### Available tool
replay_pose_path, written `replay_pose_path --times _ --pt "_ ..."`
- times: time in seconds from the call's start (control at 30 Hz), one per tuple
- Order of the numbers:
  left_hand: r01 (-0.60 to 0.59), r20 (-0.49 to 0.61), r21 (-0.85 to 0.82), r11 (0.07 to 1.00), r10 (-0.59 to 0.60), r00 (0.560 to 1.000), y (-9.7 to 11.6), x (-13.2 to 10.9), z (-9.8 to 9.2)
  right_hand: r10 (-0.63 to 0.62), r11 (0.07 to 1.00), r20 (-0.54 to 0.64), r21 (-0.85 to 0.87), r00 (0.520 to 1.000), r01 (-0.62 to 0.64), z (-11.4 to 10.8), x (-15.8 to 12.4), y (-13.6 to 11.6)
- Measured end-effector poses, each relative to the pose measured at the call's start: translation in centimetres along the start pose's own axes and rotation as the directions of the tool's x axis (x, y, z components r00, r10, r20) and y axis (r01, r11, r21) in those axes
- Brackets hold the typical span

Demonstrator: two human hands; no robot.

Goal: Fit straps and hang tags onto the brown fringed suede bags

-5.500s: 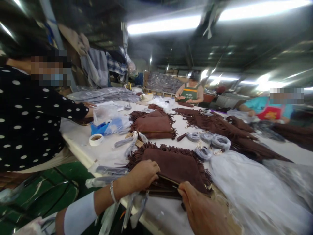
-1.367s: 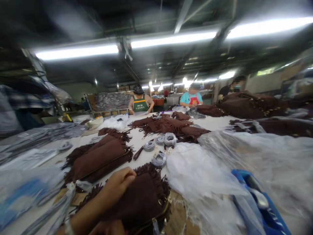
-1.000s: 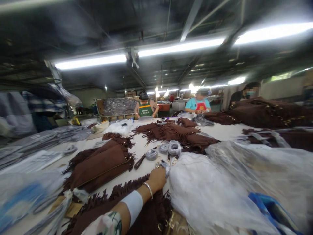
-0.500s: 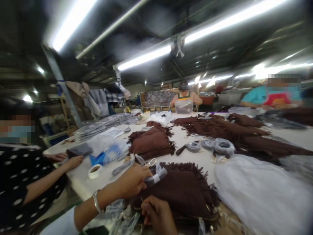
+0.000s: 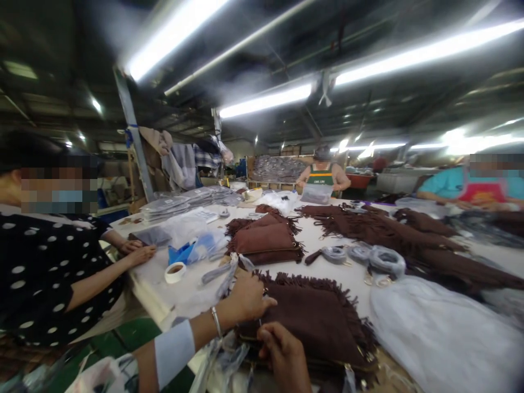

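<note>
My left hand [image 5: 248, 297], with a bracelet at its wrist, is closed over the left part of a dark brown fringed bag [image 5: 311, 311]. From behind its fingers a grey plastic-wrapped strap [image 5: 230, 275] sticks out; a small bit of metal seems to show at the fingertips. Just below, my right hand [image 5: 284, 352] has thumb and finger pinched together at the bag's near left edge. Whatever it pinches is too small to name. Clear plastic wrapping [image 5: 229, 360] hangs by the bag's near left corner, and gold zip parts show along its near edge.
Behind lies another stack of brown fringed bags [image 5: 264, 240]. Coiled wrapped straps [image 5: 385, 261] and a white plastic pile [image 5: 442, 333] are to the right. A tape roll [image 5: 175, 273] sits left, near a co-worker in polka dots [image 5: 36, 278]. Two more people work across the table.
The view has swung left and slightly down. My left hand has drawn the wrapped strap's clasp end from sight and come closer to my right hand, which stays pinched at the bag's edge.
</note>
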State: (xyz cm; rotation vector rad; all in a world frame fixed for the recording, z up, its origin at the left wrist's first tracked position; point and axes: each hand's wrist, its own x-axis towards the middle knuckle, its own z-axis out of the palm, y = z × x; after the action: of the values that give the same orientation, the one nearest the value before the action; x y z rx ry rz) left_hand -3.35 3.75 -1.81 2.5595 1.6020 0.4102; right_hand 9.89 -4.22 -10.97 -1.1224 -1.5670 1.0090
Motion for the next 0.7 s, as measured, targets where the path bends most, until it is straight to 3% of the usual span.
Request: replay_pose_path --times 0.13,0.3,0.4,0.5,0.7 --pt "-0.062 0.015 0.012 0.998 0.062 0.998 -0.4 0.2 2.3 -0.088 0.986 -0.073 -0.146 0.993 0.076 -0.9 -0.2 -0.4" --pt "-0.073 -0.021 -0.012 0.997 0.072 0.997 -1.4 -2.6 2.5 0.075 0.986 -0.081 -0.144 0.994 -0.086 -1.7 0.4 -1.0" --pt "-0.058 -0.127 -0.057 0.997 0.050 0.991 -1.5 -4.5 2.7 0.170 0.973 -0.050 -0.153 0.984 -0.176 -2.0 1.2 -1.3" --pt "-0.077 -0.245 -0.104 0.992 0.049 0.968 -1.3 -5.8 3.3 0.203 0.968 -0.026 -0.148 0.979 -0.204 -2.2 1.9 -1.5" --pt "-0.136 -0.292 -0.054 0.989 0.115 0.949 -0.9 -6.5 3.5 0.237 0.960 0.013 -0.156 0.971 -0.233 -2.4 2.1 -2.0"
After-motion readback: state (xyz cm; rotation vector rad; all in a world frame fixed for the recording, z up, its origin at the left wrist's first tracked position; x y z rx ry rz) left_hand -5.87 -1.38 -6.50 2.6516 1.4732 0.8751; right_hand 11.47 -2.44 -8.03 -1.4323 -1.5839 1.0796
